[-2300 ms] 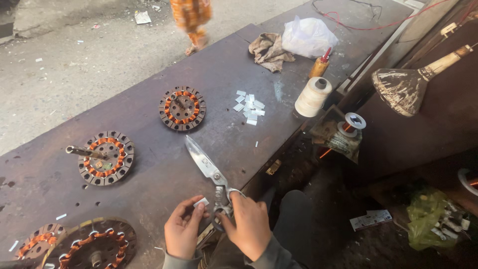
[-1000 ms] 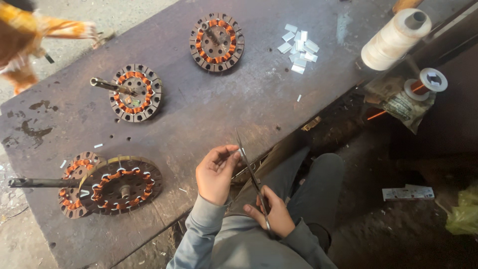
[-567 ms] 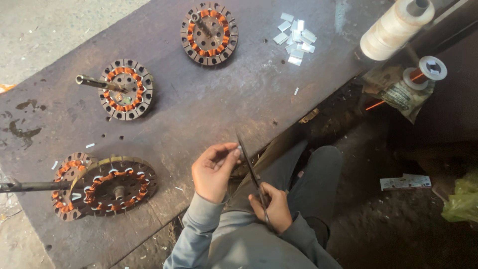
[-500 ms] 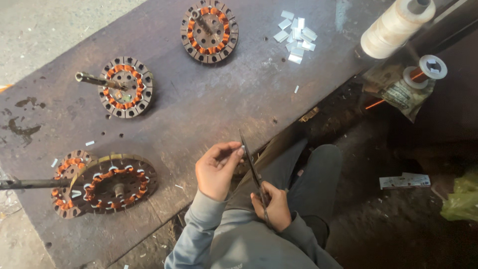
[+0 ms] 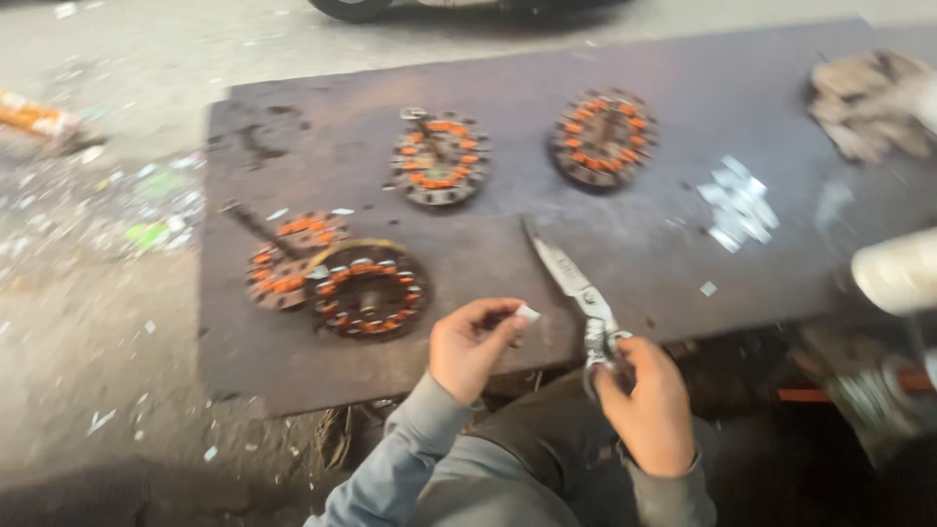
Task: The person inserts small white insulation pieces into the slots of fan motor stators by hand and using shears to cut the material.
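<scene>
Concrete floor, littered with scraps, surrounds a dark metal bench (image 5: 625,263) that fills most of the view. Largest on it are four wound stators: a dark one (image 5: 369,291) at about 9 o'clock from the hands, overlapping a second stator (image 5: 285,263) with a shaft, a third (image 5: 441,156) at 11 o'clock, and a fourth (image 5: 602,139) at 12 o'clock. A crumpled rag (image 5: 864,102) lies at the far 2 o'clock corner, and a white spool (image 5: 898,271) sits at 3 o'clock, blurred. A heap of small white slips (image 5: 737,203) lies at 1 o'clock.

The scissors (image 5: 576,288) point away toward 11 o'clock, blades closed or nearly so, tips over the bench. The right hand (image 5: 644,405) is wrapped round the handles, fingers curled closed. The left hand (image 5: 473,342) is mostly closed, thumb and forefinger pinching one small white slip (image 5: 527,313), just left of the blades and not touching them.

To cut well, I judge the slip should be held by one end so the fingers stay clear of the blades, fed square into the throat of the scissors rather than the tips, and cut in one firm stroke. Working over the bench would let the pieces drop there instead of on the lap. The frame is motion-blurred, so the slip's exact shape cannot be told.
</scene>
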